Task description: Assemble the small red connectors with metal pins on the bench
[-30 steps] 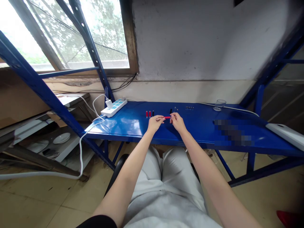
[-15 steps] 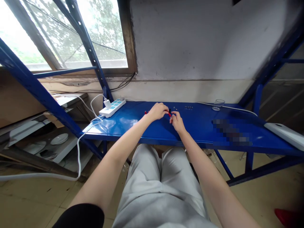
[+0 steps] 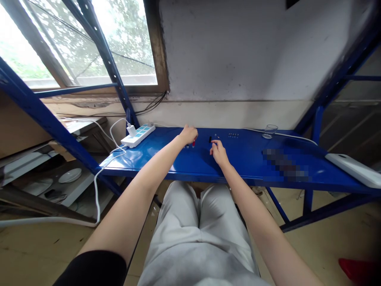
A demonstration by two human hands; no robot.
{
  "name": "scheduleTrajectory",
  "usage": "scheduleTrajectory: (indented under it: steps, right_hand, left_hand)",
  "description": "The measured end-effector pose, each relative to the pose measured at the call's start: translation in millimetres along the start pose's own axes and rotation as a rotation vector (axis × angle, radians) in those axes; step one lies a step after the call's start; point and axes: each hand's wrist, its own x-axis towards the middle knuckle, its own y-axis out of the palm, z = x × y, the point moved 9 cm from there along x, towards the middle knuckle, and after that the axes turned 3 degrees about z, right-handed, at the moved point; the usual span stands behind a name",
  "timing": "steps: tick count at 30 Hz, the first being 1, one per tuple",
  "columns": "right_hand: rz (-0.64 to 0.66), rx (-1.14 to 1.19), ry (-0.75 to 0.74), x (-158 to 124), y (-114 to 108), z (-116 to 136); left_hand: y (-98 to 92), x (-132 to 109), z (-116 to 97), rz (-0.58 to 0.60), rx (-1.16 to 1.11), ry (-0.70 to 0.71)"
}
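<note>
My left hand is over the back of the blue table, its fingers closed on a small red cylinder with a pale, shiny lower end. A few more pale tips of similar pieces show just under that hand; the hand hides the rest of them. My right hand hovers to the right, fingers loosely bent and apart, with nothing visible in it. Just beyond its fingertips is a small black piece. Past it lie a tiny clear bit and a row of several small metal pieces.
A white power strip with a plugged-in cable lies at the table's left end. On the right are a clear glass, a blurred-out dark object and a white device. Blue frame posts rise at both ends.
My left hand has moved left, away from my right hand, carrying the red cylinder to the other pieces. The black piece now shows apart from the red one. My right hand's fingers have loosened.
</note>
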Motion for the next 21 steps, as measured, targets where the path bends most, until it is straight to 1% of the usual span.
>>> scheduleTrajectory:
  steps: [4,9,14,17,21]
  right_hand:
    - [0.002,-0.014,-0.003,0,1,-1]
    - [0.022,-0.020,0.011,0,1,-2]
    - [0.026,-0.024,0.013,1,2,-3]
    - [0.020,-0.025,0.015,1,2,-4]
    - [0.019,-0.025,0.013,0,2,-3]
  left_hand:
    - [1.8,-2,4,0.015,0.067,-0.032]
    - [2.3,-5,3,0.113,0.276,-0.080]
    - [0.7,-13,5,0.216,0.427,-0.115]
    - [0.1,-16,7,0.241,0.458,-0.132]
    - [0.0,-17,10,0.238,0.460,-0.146]
